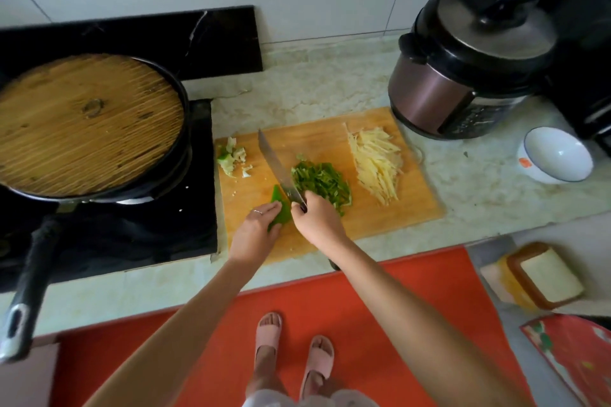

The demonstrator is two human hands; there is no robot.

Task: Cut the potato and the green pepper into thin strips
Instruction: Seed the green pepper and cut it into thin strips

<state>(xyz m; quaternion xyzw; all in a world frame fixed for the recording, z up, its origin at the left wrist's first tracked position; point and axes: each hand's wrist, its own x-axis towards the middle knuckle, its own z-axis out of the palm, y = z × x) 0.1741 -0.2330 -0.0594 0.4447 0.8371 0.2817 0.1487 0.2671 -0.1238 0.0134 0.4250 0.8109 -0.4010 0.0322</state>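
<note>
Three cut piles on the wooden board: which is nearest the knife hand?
The dark green pepper strips, beside the right hand gripping the knife; pale yellow potato strips and whitish-green scraps lie farther off.

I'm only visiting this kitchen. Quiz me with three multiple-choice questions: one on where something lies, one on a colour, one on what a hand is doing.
1. Where on the cutting board do the potato strips lie? A) right side B) left edge C) near edge
2. What colour is the bowl inside? A) white B) red C) black
3. What does the right hand hold? A) nothing B) the knife C) a spoon

Key: 1 A, the pale pile lies at the board's right; 2 A, its hollow shows white; 3 B, its fingers curl round the handle.
</note>
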